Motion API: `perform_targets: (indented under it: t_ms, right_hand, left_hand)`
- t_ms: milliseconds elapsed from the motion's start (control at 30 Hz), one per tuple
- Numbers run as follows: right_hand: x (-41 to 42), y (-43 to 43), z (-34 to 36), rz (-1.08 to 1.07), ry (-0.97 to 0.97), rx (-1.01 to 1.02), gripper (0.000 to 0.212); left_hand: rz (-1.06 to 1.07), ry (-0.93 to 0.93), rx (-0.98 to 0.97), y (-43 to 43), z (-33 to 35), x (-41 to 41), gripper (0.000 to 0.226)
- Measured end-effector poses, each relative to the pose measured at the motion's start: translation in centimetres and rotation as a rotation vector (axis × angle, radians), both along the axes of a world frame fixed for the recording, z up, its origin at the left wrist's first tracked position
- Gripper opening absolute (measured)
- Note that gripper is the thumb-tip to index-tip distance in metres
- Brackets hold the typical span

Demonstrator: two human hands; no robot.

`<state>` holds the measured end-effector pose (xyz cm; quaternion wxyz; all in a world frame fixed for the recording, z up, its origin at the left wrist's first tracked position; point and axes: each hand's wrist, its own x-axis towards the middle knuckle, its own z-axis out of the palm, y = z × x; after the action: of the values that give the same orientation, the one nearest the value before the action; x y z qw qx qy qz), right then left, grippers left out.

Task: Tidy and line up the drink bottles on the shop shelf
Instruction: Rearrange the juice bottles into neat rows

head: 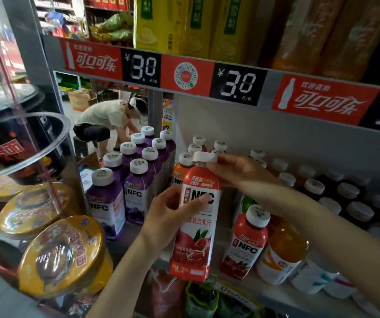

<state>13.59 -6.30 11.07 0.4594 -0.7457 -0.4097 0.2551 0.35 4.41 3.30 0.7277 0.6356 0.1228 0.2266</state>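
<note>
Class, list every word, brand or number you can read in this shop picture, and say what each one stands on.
"NFC": held red juice bottle, front purple bottle, standing red bottle.
"复合果汁": held red juice bottle.
"可口可乐": red shelf strip.
"¥3.0": left black price tag.
"¥3.8": middle black price tag.
Noodle bowl lids and cap logos: too blurred to read.

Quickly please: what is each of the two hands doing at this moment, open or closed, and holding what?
Left hand: closed, holding the red juice bottle around its label.
Right hand: closed, gripping the same bottle at its white cap.
</note>
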Motion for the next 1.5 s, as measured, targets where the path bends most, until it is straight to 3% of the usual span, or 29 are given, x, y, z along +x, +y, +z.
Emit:
perform_targets:
  t_ms: [100, 267, 433, 567, 733, 900, 1000, 1100, 1267, 1333, 1400, 1500]
  right_hand:
    - [-0.3, 0.1, 0.7, -0.026, -0.074, -0.013, 0.067]
    - [0.0, 0.2, 0.1, -0.04, -0.243, -0.021, 0.042]
    - [1.7, 0.2, -3.1, -0.065, -0.193, -0.015, 0.044]
    - [2.9, 0.4, -5.0, -0.084, -0.171, -0.049, 0.05]
    - [4.3, 1.3, -4.8, -0.164, -0.239, -0.07, 0.026]
    - [4.6, 1.7, -4.3, -0.118, -0.232, -0.144, 0.04]
    - [4.9, 1.3, -4.6, -0.167, -0.173, -0.144, 0.044]
    - [5.0, 1.5, -4.6, -0.289, -0.094, -0.126, 0.04]
    - [5.8, 3.0, -4.8, -0.258, 0.477, -0.152, 0.064]
    - [6.5, 3.5, -5.3, -0.273, 0.595, -0.186, 0.079]
    - [6.7, 3.9, -5.8, -0.255, 0.579, -0.224, 0.082]
    - [6.6, 4.4, -6.1, -0.228, 0.474, -0.24, 0.07]
  left_hand:
    - [0.004, 0.002, 0.042, 0.1, -0.5, 0.0, 0.049]
    - [0.029, 0.015, 0.13, 0.7, -2.3, 0.9, 0.05]
    - [-0.028, 0.154, 0.332, 1.1, -6.0, 2.9, 0.07]
    - [0.0, 0.148, 0.297, 0.5, -8.6, 4.9, 0.059]
    - [0.062, 0.057, 0.273, 0.4, -10.3, 6.7, 0.061]
    - [0.077, -0.01, 0.285, -0.1, -9.7, 7.5, 0.072]
    - [0.092, -0.005, 0.302, -0.9, -10.1, 8.6, 0.092]
    - [0.137, 0.027, 0.287, -1.1, -10.0, 9.0, 0.094]
    - [0.128, 0.041, 0.266, 0.0, -10.8, 9.4, 0.094]
    - [0.116, 0.053, 0.259, 0.3, -11.0, 9.5, 0.095]
    - [0.101, 0.053, 0.248, 0.3, -11.0, 9.5, 0.094]
    - [0.098, 0.048, 0.238, 0.4, -11.3, 9.5, 0.095]
